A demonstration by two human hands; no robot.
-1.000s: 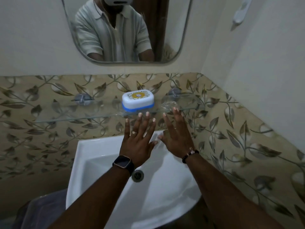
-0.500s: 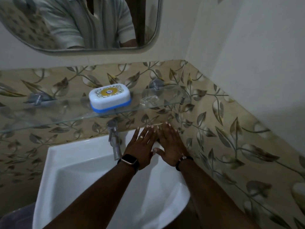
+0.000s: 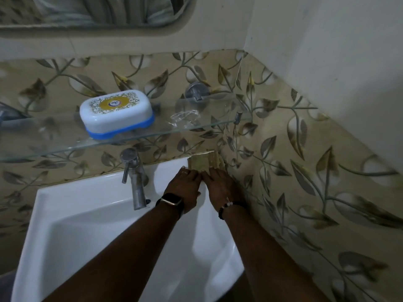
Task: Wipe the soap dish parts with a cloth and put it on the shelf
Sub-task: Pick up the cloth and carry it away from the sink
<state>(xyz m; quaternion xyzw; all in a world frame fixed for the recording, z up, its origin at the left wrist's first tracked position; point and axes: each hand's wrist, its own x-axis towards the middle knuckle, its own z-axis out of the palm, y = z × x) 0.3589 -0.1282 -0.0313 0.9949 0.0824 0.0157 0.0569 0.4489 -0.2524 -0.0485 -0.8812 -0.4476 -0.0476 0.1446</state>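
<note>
a white wash basin (image 3: pixel 91 216) sits against leaf-patterned wall tiles (image 3: pixel 305 171), with a glass shelf (image 3: pixel 54 144) mounted above it and the lower edge of a mirror (image 3: pixel 98 22) higher up. a steel tap (image 3: pixel 135 179) stands at the basin's back rim. the soap dish (image 3: pixel 116 113), white lid closed over a blue base, rests on the shelf, well apart from both hands. a yellowish cloth (image 3: pixel 201 163) lies in the basin's back right corner. the left hand (image 3: pixel 185 190), with a smartwatch (image 3: pixel 171 201), and the right hand (image 3: pixel 222 188), with a bead bracelet (image 3: pixel 226 207), lie side by side, fingers flat on the cloth's near edge, gripping nothing visible.
</note>
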